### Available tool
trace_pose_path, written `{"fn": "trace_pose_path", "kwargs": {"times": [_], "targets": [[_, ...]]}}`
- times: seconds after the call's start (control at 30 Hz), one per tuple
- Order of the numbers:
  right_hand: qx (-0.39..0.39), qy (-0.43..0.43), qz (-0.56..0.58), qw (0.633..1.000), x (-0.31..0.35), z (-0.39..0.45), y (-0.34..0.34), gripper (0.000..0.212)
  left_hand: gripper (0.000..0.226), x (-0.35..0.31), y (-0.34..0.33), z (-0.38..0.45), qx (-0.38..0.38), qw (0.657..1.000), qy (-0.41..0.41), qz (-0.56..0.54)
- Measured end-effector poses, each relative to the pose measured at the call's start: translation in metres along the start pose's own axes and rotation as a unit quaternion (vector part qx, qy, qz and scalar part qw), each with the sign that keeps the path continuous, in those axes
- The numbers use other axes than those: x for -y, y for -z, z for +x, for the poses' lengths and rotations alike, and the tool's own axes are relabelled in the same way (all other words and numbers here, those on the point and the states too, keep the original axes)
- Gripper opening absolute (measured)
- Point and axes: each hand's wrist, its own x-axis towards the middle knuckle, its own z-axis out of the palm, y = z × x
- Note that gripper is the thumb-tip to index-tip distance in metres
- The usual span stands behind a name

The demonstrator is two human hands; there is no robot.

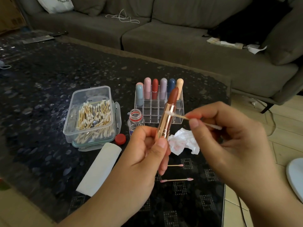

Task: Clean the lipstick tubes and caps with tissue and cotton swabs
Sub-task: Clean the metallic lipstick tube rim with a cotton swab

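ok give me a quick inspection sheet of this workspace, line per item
surface: dark patterned glass table.
job's things: lipstick extended, swab tip on its gold tube; swab box open; crumpled tissue stained; capped lipsticks in clear rack.
clutter: two used swabs; open bottle, red cap beside it; folded tissue.
grippers: left hand grips lipstick; right hand pinches swab.
cables: white cord on the sofa.
surroundings: grey sofa.

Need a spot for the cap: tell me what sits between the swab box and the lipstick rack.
Head view: an open clear bottle, with its red cap lying just nearer the camera.
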Motion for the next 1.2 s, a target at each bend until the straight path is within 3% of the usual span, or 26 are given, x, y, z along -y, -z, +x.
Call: {"fn": "trace_pose_path", "kwargs": {"times": [0.1, 0.27, 0.4, 0.57, 0.7, 0.93, 1.03, 1.2], "targets": [[-0.022, -0.006, -0.015, 1.0, 0.0, 0.001, 0.001, 0.008, 0.024, 0.0, 0.0, -0.001, -0.001, 1.0, -0.003, 0.009], [0.012, 0.002, -0.006, 1.0, 0.001, -0.001, -0.001, 0.01, 0.026, 0.0, 0.0, -0.001, -0.008, 1.0, -0.006, 0.009], [-0.027, -0.003, -0.015, 1.0, 0.001, 0.002, 0.001, 0.008, 0.026, -0.001, 0.0, -0.002, -0.007, 1.0, -0.011, 0.023], [0.035, 0.012, -0.014, 0.999, 0.001, 0.0, -0.002, 0.01, 0.028, -0.001, -0.001, 0.0, -0.012, 1.0, 0.001, 0.009], [-0.01, -0.004, 0.01, 1.0, -0.001, 0.001, 0.003, 0.007, 0.026, -0.002, 0.0, -0.001, -0.004, 1.0, 0.01, 0.004], [0.013, -0.026, 0.063, 0.998, -0.005, -0.001, 0.002, 0.009, 0.018, -0.012, -0.001, -0.003, 0.031, 0.989, 0.063, -0.134], [-0.011, -0.027, 0.07, 0.997, -0.005, 0.002, 0.005, 0.008, 0.018, -0.013, -0.002, -0.004, 0.034, 0.988, 0.058, -0.141], [0.03, -0.024, 0.065, 0.997, -0.005, -0.001, 0.002, 0.008, 0.021, -0.012, -0.001, -0.003, 0.025, 0.988, 0.057, -0.141]]}}
